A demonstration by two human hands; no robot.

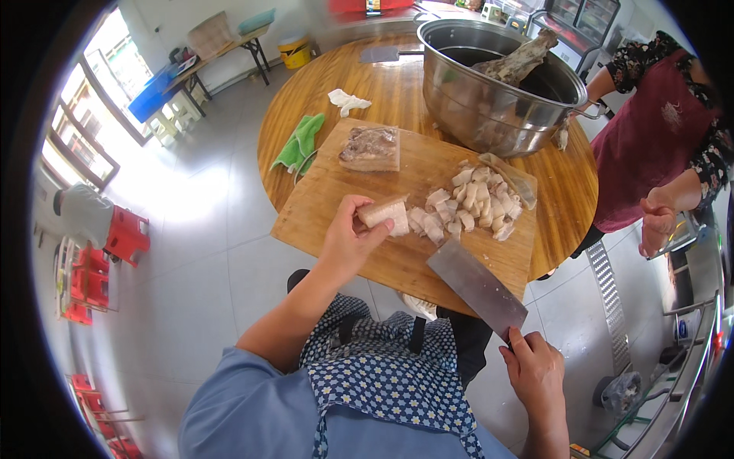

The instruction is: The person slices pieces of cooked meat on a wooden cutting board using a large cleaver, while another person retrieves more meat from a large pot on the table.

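Observation:
My left hand (355,235) grips a chunk of cooked pork belly (383,215), tilted up over the wooden cutting board (321,198). In my right hand (533,361) is the handle of a cleaver (479,287). Its broad blade crosses the board's near edge, with the tip close to the cut meat. A heap of sliced pork (481,198) covers the right part of the board, some slices lying just beside the held chunk. A larger block of cooked pork (370,148) rests at the board's far left.
On the round wooden table (395,74) stands a big steel pot (487,109) with a large meaty bone (519,60) sticking out. A green cloth (299,142) and a crumpled white tissue (348,101) lie left. At right stands a person in a maroon apron (648,137), one hand (656,221) hanging beside the table.

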